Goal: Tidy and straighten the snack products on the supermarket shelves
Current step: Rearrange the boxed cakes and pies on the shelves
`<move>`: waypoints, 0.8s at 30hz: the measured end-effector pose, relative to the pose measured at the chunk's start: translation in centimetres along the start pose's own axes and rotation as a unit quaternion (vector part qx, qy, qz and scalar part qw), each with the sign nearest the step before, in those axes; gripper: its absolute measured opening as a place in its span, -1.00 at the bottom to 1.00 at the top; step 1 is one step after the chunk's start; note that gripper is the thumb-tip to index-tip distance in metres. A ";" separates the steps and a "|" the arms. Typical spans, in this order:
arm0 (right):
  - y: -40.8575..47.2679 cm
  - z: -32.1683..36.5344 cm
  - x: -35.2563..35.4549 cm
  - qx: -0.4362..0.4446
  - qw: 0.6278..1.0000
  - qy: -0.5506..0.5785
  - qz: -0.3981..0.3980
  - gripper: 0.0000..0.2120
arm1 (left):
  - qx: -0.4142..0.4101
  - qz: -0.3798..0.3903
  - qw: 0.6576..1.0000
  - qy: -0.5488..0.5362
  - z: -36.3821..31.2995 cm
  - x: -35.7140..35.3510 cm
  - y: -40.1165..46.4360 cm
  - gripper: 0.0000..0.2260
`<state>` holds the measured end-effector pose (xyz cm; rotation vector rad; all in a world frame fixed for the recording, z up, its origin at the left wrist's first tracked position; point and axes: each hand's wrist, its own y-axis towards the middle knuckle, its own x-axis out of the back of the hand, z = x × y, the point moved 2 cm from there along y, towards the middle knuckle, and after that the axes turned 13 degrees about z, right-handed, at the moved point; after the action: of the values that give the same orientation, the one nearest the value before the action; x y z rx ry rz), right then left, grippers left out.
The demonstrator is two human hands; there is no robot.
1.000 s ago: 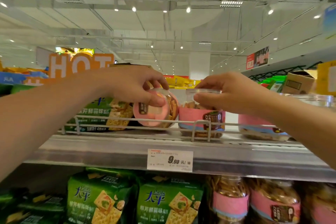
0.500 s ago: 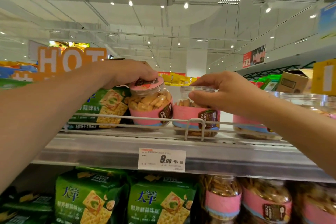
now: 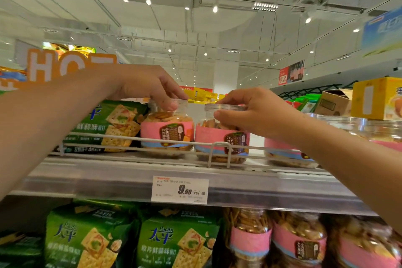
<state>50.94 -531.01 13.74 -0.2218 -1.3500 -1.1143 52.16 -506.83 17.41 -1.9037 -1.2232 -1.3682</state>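
Two clear snack jars with pink labels stood upright side by side on the top shelf (image 3: 134, 172), behind its white wire rail (image 3: 121, 137). The left hand (image 3: 150, 85) gripped the lid of the left jar (image 3: 167, 132); the right hand (image 3: 254, 111) pinched the lid of the right jar (image 3: 219, 143). A green cracker pack (image 3: 108, 126) lay just left of them.

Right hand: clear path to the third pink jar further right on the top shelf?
Probably yes. The right hand holds the middle jar by its lid; the third jar stands beside it, nothing between.
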 end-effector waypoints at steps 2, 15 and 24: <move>0.0 0.1 0.0 0.001 1.000 -0.003 -0.001 -0.77 | -0.019 0.032 0.999 -0.019 -0.2 0.0 -0.3 -0.56; 0.9 1.7 0.6 -0.049 0.995 -0.084 0.035 -0.69 | -0.021 0.002 1.000 0.014 -0.6 -0.9 -2.0 -0.72; 1.0 1.9 0.2 -0.062 0.996 -0.056 0.030 -0.70 | -0.041 -0.022 0.999 0.016 0.0 -1.9 -2.2 -0.63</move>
<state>50.39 -529.31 14.86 -0.4190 -1.3652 -1.1513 50.03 -506.48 15.44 -1.9131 -1.2182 -1.4873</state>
